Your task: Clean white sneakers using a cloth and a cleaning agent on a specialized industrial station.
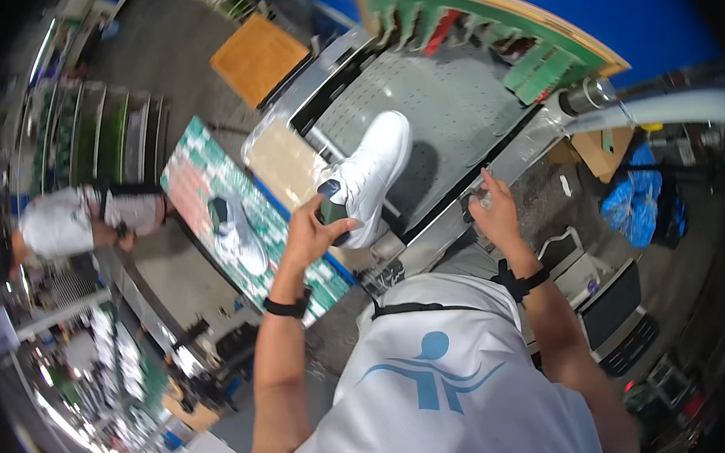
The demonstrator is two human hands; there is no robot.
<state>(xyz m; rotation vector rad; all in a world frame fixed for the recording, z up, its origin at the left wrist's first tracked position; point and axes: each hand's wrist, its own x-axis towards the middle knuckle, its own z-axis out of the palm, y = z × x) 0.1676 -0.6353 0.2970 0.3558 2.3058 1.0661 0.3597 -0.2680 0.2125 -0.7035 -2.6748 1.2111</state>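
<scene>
So the white sneaker (379,165) is up over the grey surface (445,88) of the machine, toe pointing away and a bit right. Upper looks smooth and kinda leathery, rounded toe, with dark navy and green parts at the ankle end. The grey surface is flat and dotted with little holes, shiny metal rail (535,140) along the near right edge. Behind it there's a green panel (538,76) with a wooden rim and ragged strips hanging off. Smooth tan board (285,156) just left of the machine, then a long patchy board (190,163) in green, white and faded red, with shoe no. 2 (244,240) lying on it, also white with a dark opening.

Hands: left hand (308,235) has the sneaker by the ankle end, thumb on the near side, fingers on the far side, so the grip is narrow with the shoe's collar pinched in it. That forearm goes almost straight up from below. Right hand (498,213) is at the metal rail, index stretched out, the others partly bent. There's a small dark thing (467,205) by its fingertips, but I can't tell if it's held. Both wrists have black bands (288,307).
</scene>
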